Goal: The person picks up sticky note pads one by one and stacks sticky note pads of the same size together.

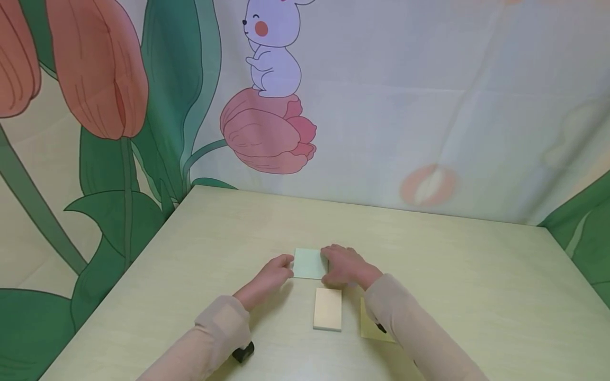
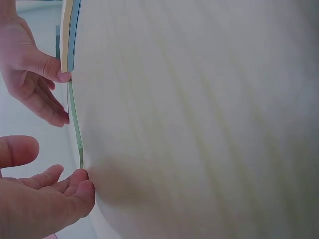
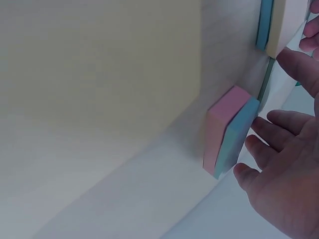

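Observation:
A thin pale green paper square (image 1: 308, 263), like a sticky-note pad, lies flat on the table between both hands. At its left edge is my left hand (image 1: 272, 274), whose lower fingertips touch the rim in the left wrist view while the thumb stands apart. My right hand (image 1: 347, 264) rests at the square's right edge, thumb spread from the other fingers, which are loosely extended. Close to those fingers, a small pink and blue layered block (image 3: 229, 132) shows in the right wrist view. Just nearer than the square lies a cream rectangular pad (image 1: 328, 309) with a blue underside layer.
A yellow paper sheet (image 1: 374, 325) lies partly hidden under the right forearm. The pale wooden table (image 1: 452, 275) ends at a hanging cloth (image 1: 381, 106) printed with tulips and a rabbit. A dark wrist device (image 1: 243, 352) shows below the left sleeve.

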### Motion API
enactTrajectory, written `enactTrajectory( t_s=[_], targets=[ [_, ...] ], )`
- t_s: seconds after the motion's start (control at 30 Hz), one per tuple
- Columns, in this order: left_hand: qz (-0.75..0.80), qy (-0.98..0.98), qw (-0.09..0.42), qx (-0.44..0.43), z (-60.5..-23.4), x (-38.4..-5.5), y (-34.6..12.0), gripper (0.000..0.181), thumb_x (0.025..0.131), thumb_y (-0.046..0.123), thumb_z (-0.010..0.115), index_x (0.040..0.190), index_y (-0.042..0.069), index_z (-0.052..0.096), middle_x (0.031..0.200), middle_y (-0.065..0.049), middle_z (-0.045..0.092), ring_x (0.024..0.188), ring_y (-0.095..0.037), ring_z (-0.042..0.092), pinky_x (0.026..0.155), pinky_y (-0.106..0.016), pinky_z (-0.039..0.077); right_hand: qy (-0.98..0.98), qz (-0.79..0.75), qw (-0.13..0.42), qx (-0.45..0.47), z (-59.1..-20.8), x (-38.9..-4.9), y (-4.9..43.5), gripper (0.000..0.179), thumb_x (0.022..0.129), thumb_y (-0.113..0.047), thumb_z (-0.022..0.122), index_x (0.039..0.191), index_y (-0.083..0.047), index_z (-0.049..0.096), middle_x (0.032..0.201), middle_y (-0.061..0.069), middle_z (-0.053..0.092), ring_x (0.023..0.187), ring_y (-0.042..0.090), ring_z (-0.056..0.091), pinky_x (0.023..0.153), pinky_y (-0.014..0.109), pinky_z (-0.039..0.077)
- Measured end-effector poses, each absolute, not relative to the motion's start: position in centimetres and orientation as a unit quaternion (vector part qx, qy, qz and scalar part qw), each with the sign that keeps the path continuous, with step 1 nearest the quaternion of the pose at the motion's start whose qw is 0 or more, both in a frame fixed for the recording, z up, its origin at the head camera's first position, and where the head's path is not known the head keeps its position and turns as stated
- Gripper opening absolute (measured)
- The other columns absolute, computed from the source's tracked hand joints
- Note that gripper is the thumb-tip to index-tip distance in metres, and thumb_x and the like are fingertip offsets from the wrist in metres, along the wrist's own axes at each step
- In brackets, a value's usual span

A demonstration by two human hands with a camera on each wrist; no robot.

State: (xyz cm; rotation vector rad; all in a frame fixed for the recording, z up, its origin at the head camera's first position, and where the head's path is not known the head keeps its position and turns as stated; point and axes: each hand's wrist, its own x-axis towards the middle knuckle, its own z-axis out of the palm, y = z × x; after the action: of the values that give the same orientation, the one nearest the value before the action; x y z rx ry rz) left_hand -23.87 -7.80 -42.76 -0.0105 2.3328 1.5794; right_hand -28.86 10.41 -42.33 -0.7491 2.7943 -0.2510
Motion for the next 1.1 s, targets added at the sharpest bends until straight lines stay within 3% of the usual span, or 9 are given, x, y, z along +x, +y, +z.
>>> enactTrajectory(
  t_s=[0.3,0.5,0.7,1.1],
  targets=[
    [0.545,0.823,0.159,-0.005,-42.8,-23.9,-7.7,0.050,0.084,0.003,0.040,0.133,-0.005,0.031,0.138,-0.023,0.031,0.128,-0.037,0.027,0.103,-0.049,0.027,0.950,-0.112,0.126,-0.262,-42.2,-29.1,10.2,0.068,0.071,-0.024,0.069,0.130,-0.004,0.041,0.133,0.011,0.042,0.116,0.028,0.044,0.094,0.041,0.039],
    [0.547,0.822,0.159,-0.009,-42.8,-23.9,-7.7,0.050,0.085,0.004,0.040,0.133,-0.005,0.031,0.139,-0.022,0.031,0.129,-0.037,0.027,0.103,-0.049,0.027,0.945,-0.138,0.151,-0.256,-42.1,-29.2,9.9,0.071,0.071,-0.016,0.067,0.134,-0.004,0.035,0.140,0.011,0.035,0.123,0.027,0.038,0.099,0.040,0.035],
    [0.553,0.817,0.161,-0.003,-42.8,-23.8,-7.8,0.050,0.085,0.004,0.040,0.133,-0.006,0.030,0.139,-0.023,0.030,0.129,-0.037,0.026,0.102,-0.050,0.027,0.938,-0.165,0.169,-0.252,-41.9,-29.1,9.6,0.071,0.070,-0.007,0.067,0.133,-0.002,0.035,0.134,0.010,0.041,0.111,0.023,0.045,0.097,0.037,0.037],
    [0.546,0.822,0.160,-0.003,-42.7,-23.7,-7.8,0.050,0.085,0.004,0.040,0.133,-0.005,0.031,0.139,-0.022,0.031,0.128,-0.036,0.027,0.102,-0.050,0.027,0.944,-0.146,0.164,-0.246,-41.9,-29.1,9.3,0.076,0.069,-0.013,0.070,0.135,-0.003,0.032,0.136,0.012,0.039,0.116,0.025,0.044,0.099,0.037,0.035]
  ],
)
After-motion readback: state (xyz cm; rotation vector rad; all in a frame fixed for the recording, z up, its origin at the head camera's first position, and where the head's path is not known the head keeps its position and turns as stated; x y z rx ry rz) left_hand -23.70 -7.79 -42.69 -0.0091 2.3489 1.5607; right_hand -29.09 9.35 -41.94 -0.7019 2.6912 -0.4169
